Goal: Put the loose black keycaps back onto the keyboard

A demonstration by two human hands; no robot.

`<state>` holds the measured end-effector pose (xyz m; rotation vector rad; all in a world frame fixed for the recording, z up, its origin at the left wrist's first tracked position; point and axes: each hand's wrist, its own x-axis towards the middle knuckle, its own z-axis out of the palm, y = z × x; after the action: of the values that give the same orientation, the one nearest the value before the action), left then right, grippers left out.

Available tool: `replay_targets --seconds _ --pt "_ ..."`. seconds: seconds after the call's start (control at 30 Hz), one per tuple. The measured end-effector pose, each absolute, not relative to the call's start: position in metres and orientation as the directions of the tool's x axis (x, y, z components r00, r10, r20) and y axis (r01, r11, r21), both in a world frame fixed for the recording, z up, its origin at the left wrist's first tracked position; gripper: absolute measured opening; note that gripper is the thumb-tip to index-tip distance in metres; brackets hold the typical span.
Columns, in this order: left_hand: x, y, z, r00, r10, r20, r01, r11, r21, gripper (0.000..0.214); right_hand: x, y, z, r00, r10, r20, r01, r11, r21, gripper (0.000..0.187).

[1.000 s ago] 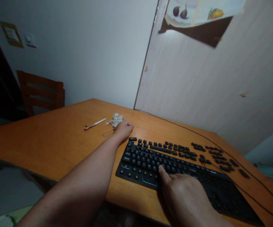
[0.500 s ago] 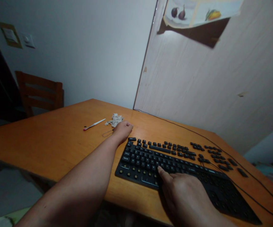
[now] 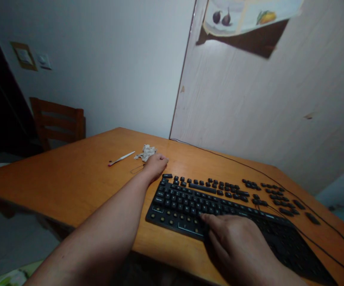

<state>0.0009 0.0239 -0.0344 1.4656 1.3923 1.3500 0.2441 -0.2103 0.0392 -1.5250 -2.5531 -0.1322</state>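
A black keyboard (image 3: 186, 204) lies at a slant on the wooden table. Its near rows show bare switch posts, while the rows further away carry keycaps. My right hand (image 3: 237, 234) is over its near side, the forefinger's tip touching the keys and the other fingers curled below; anything in the grip is hidden. Past the keyboard's far left corner, my left hand (image 3: 156, 165) rests on the table with its fingers curled, and what they may hold cannot be seen. It lies beside a crumpled tissue (image 3: 146, 152) and a thin wire loop (image 3: 136, 170).
Loose black keycaps (image 3: 228, 187) lie in rows behind the keyboard, a long spacebar (image 3: 202, 188) among them. A white stick-like brush (image 3: 121, 158) lies further left. A cable (image 3: 237, 158) crosses the back of the table (image 3: 79, 178). A wooden chair (image 3: 60, 119) stands beyond.
The view has shifted slightly. My right forefinger has drawn back a little towards me on the keys. My left hand stays in its place by the tissue.
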Motion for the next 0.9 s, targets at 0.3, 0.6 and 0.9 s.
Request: replay_targets --seconds 0.3,0.6,0.9 --pt "0.003 0.010 -0.023 -0.106 0.978 0.180 0.176 -0.160 0.971 0.017 0.244 -0.193 0.066 -0.506 0.863 0.017 0.861 0.506 -0.058 0.031" --pt "0.005 0.000 -0.015 -0.062 0.988 0.144 0.069 -0.140 0.988 0.020 0.250 -0.188 0.060 -0.571 0.818 0.076 0.813 0.575 -0.090 0.029" --pt "0.001 0.000 -0.015 -0.037 0.994 0.103 0.121 -0.097 0.988 0.018 0.253 -0.187 0.051 -0.572 0.811 0.125 0.803 0.584 -0.118 0.032"
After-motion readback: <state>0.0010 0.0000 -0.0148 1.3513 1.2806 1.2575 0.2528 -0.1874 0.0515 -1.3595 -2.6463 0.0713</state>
